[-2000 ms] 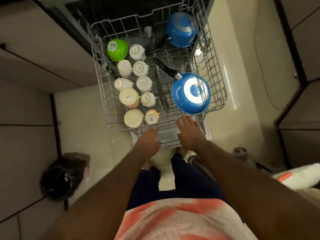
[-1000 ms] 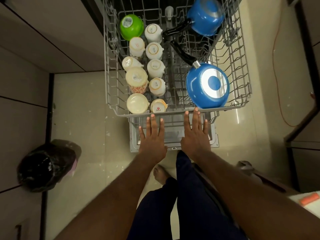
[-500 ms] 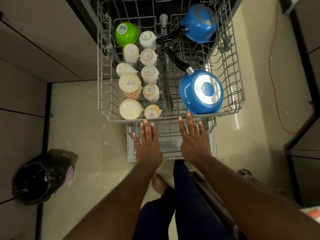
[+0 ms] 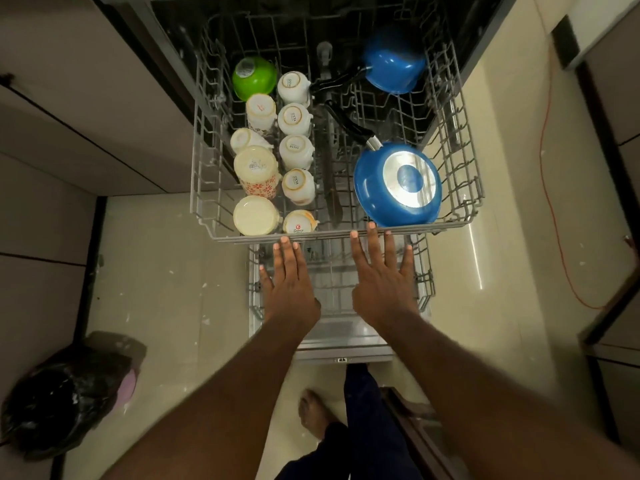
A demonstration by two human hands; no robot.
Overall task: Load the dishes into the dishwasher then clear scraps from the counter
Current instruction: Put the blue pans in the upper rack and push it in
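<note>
The grey wire upper rack point(image 4: 207, 216) of the dishwasher stands pulled out. It holds several upturned white and cream cups point(image 4: 294, 150), a green bowl point(image 4: 254, 77), a blue pan point(image 4: 398, 184) face down at the front right and a blue saucepan point(image 4: 394, 65) at the back right. My left hand point(image 4: 289, 285) and my right hand point(image 4: 382, 278) lie flat with fingers spread, fingertips touching the rack's front rail. Neither hand holds anything. Under them sits the lower rack point(image 4: 424, 289) over the open door point(image 4: 346, 351).
A black rubbish bag point(image 4: 65, 396) sits on the tiled floor at the lower left. Cabinet fronts line the left side and the right edge. An orange cord point(image 4: 554, 220) runs over the floor on the right. My bare foot point(image 4: 317, 415) stands below the door.
The upper rack has slid back toward the dishwasher with both flat hands following its front rail. The view has tilted up from my body toward the machine.
</note>
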